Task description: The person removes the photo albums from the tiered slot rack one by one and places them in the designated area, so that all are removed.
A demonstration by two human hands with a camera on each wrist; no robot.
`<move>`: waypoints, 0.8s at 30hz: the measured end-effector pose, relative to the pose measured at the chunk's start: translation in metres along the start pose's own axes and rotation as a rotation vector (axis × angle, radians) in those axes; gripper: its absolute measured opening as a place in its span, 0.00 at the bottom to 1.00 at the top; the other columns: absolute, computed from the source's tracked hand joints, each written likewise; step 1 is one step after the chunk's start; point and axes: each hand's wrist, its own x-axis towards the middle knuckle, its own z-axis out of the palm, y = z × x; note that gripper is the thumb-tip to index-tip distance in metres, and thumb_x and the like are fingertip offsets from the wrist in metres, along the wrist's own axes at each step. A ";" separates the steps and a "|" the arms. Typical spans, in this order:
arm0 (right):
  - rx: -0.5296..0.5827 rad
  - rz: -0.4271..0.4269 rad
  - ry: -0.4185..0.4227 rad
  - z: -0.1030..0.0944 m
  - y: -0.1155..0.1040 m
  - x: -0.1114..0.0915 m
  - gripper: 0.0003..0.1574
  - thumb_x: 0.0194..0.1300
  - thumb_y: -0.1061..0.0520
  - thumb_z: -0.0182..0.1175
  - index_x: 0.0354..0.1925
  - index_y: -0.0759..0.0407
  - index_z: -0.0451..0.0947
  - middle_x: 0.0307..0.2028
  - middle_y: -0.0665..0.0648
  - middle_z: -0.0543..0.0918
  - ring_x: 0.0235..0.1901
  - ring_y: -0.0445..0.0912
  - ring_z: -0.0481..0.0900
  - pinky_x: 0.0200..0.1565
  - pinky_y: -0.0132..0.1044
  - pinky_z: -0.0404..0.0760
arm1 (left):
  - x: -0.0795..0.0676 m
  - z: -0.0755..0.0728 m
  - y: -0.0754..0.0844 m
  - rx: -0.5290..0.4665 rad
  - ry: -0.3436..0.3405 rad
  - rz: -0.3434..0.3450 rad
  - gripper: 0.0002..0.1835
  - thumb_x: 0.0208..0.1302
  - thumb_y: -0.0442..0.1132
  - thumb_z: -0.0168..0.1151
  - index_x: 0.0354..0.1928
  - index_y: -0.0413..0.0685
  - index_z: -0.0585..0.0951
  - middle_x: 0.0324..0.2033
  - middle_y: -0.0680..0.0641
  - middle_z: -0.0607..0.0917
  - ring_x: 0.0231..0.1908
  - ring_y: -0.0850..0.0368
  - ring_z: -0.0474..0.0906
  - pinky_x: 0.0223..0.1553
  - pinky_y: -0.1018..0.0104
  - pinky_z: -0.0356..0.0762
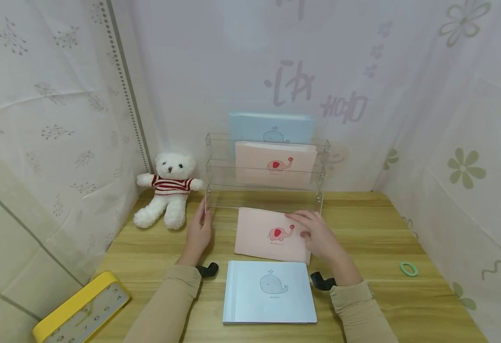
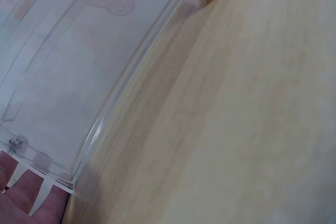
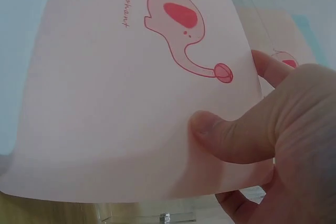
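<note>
A clear tiered rack (image 1: 263,196) stands on the table. My left hand (image 1: 199,233) is at its lower left side; in the left wrist view the fingers (image 2: 23,190) lie straight against the side panel. My right hand (image 1: 319,236) pinches a pink booklet (image 1: 256,233) with a red elephant on its cover. In the right wrist view the thumb (image 3: 215,132) presses on the cover and other fingers reach behind the edge. The booklet leans in front of the lowest tier. A pale blue whale booklet (image 1: 250,295) lies flat on the table, nearer to me.
Higher tiers hold another pink elephant booklet (image 1: 254,164) and a blue whale booklet (image 1: 250,126). A white teddy bear (image 1: 170,188) sits left of the rack. A yellow-framed box (image 1: 76,309) is at front left, and a green ring (image 1: 409,269) lies at right.
</note>
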 end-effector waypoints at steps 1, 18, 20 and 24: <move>0.003 -0.004 -0.007 0.000 0.000 0.000 0.42 0.68 0.79 0.63 0.71 0.47 0.84 0.68 0.59 0.84 0.71 0.64 0.78 0.81 0.76 0.60 | 0.000 0.000 0.000 0.001 0.002 0.001 0.32 0.89 0.41 0.50 0.89 0.65 0.60 0.83 0.37 0.70 0.80 0.37 0.71 0.80 0.41 0.72; -0.012 0.101 -0.110 0.013 -0.001 -0.001 0.44 0.71 0.76 0.61 0.76 0.42 0.80 0.76 0.57 0.80 0.70 0.61 0.75 0.70 0.63 0.84 | -0.001 -0.001 -0.001 -0.021 -0.005 -0.001 0.31 0.91 0.44 0.48 0.89 0.67 0.60 0.83 0.38 0.69 0.80 0.37 0.71 0.80 0.41 0.72; -0.020 0.101 -0.119 0.014 0.000 -0.001 0.44 0.71 0.75 0.61 0.76 0.42 0.79 0.76 0.56 0.80 0.69 0.61 0.75 0.69 0.61 0.85 | -0.001 -0.001 0.000 -0.018 -0.008 -0.003 0.31 0.91 0.44 0.48 0.89 0.68 0.59 0.82 0.37 0.70 0.80 0.37 0.71 0.80 0.40 0.72; -0.033 0.094 -0.130 0.016 0.000 -0.001 0.45 0.70 0.76 0.62 0.77 0.42 0.79 0.76 0.55 0.80 0.67 0.59 0.75 0.67 0.59 0.86 | 0.000 0.000 0.001 -0.013 -0.008 -0.007 0.32 0.90 0.43 0.48 0.89 0.68 0.59 0.81 0.35 0.72 0.79 0.37 0.71 0.80 0.39 0.72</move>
